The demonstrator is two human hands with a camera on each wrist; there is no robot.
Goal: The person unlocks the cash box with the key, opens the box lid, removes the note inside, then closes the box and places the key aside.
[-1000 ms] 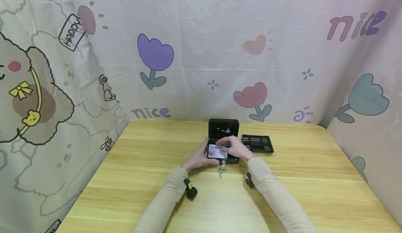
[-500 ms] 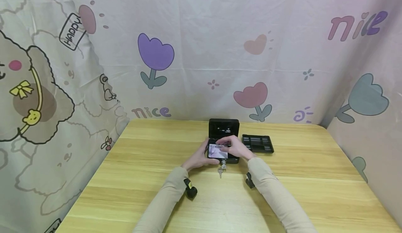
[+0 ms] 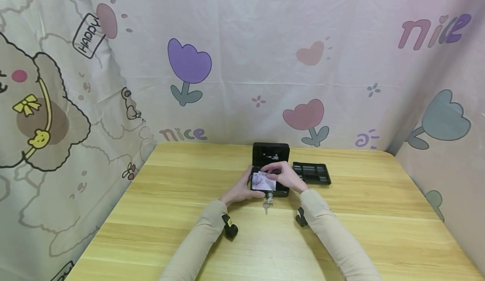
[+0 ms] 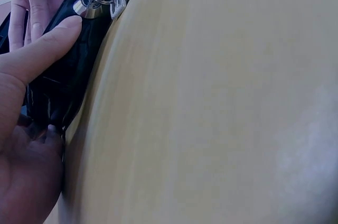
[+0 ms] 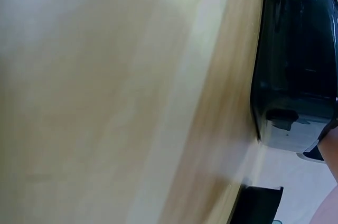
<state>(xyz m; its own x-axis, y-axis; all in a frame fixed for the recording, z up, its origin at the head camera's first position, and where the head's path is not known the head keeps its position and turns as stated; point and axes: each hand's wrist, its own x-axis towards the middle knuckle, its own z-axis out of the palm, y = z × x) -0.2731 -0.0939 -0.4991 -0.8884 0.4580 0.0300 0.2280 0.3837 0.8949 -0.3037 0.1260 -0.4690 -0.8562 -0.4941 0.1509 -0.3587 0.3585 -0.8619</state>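
A small black cash box stands on the table with its lid raised. A pale purple printed slip that looks like a banknote lies in the left part of it. My left hand holds the box by its left side, and the thumb presses the front wall beside the silver lock. From the right, my right hand reaches over the box and pinches the banknote near its far right corner. A key hangs from the lock on a ring. In the right wrist view the fingers are hidden.
A black compartment tray lies just right of the box. The wooden table ends at a printed cloth backdrop behind and at both sides.
The banknote's far edge has shifted slightly backward and up with my right fingers. My left hand keeps its hold on the box. The head view has tilted a little.
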